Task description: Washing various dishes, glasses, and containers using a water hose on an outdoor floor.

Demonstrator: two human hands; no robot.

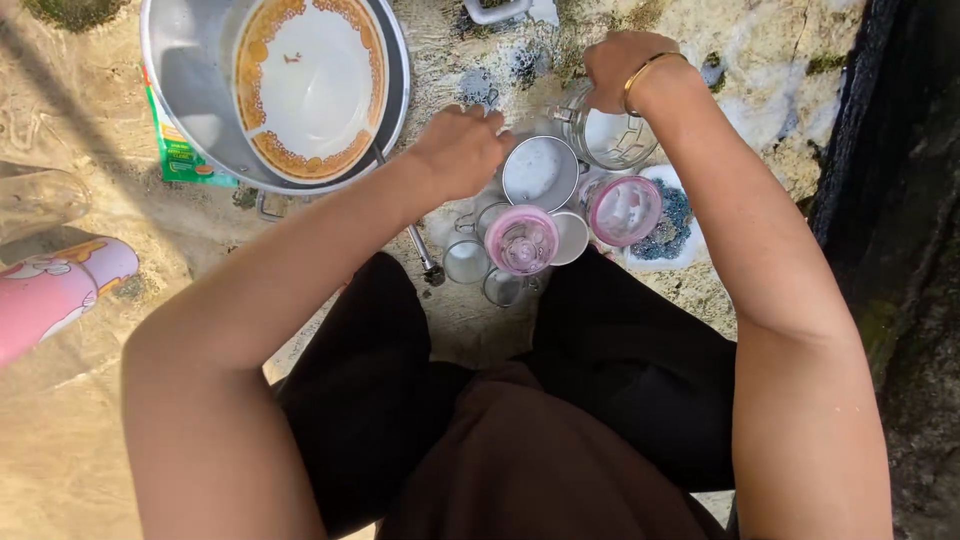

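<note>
Head cam looked down at person squatting on wet stone ground. Right hand (622, 68) was closed on clear glass jug (612, 138), w/ gold bangle (648, 72) on wrist. Left hand (462, 150) was curled beside steel cup (540, 173); couldn't tell if it gripped anything. Pink-rimmed cups (522, 241) sat just below, big steel pot (190, 90) upper left.

I squat at an outdoor washing-up spot on bare, mossy stone ground (780, 60), sunlit, with a big steel basin (190, 90) and cups (520, 240) around me.
</note>
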